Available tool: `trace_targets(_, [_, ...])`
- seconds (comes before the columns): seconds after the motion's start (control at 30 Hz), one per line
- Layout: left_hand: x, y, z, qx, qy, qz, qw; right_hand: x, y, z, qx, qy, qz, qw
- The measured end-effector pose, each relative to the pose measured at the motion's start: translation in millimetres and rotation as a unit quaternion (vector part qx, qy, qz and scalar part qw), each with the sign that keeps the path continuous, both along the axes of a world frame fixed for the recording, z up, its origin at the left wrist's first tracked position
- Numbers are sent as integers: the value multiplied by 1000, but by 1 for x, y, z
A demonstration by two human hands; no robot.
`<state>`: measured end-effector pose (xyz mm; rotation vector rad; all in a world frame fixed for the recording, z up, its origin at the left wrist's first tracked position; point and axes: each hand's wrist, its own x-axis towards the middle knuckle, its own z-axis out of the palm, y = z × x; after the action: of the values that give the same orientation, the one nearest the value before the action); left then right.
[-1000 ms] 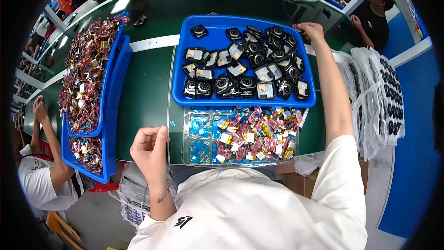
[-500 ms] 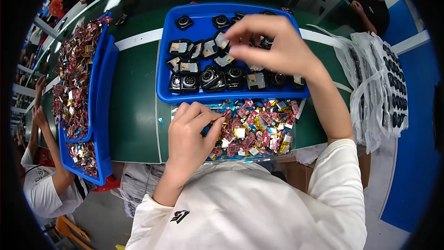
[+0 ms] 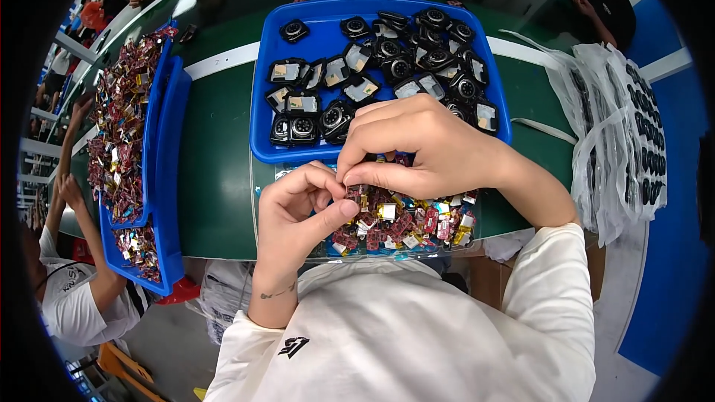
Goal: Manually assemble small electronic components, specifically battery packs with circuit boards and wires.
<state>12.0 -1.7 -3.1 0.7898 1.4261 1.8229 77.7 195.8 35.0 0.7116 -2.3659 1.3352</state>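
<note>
My two hands meet above a heap of small red circuit boards with yellow and silver parts, on a clear plastic sheet or tray. Between the thumb and fingers of my left hand is a small red circuit board, partly covered. The thumb and forefinger of my right hand are pinched together at that board's upper left end; what lies between these tips is hidden. Just beyond stands a blue tray holding many black watch-like cases, some showing round backs, others their open insides with grey and tan pieces.
Stacked blue bins heaped with red circuit boards stand at left. White plastic packs of black parts lie at right. The green table has a white strip across it. Other people work at the left and far side.
My right hand has come back from above the blue tray to my left fingertips, uncovering more black cases. My left hand has turned slightly, its fingers curling more around the board.
</note>
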Motion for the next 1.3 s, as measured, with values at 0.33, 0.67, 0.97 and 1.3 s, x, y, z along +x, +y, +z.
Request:
trace_targets(0.33, [5,-3,-14,132,43,87,986,5,-9,8,-66,-72,-87,991])
trace_targets(0.67, [0,1,-4,59,125,117,984,8,-15,7,-43,-64,-67,995])
trace_targets(0.97, [-8,-7,-3,46,315,130,939,1,-3,9,15,-16,-111,994])
trace_targets(1.3, [0,-5,3,14,110,117,987,8,-8,16,-134,-243,-50,960])
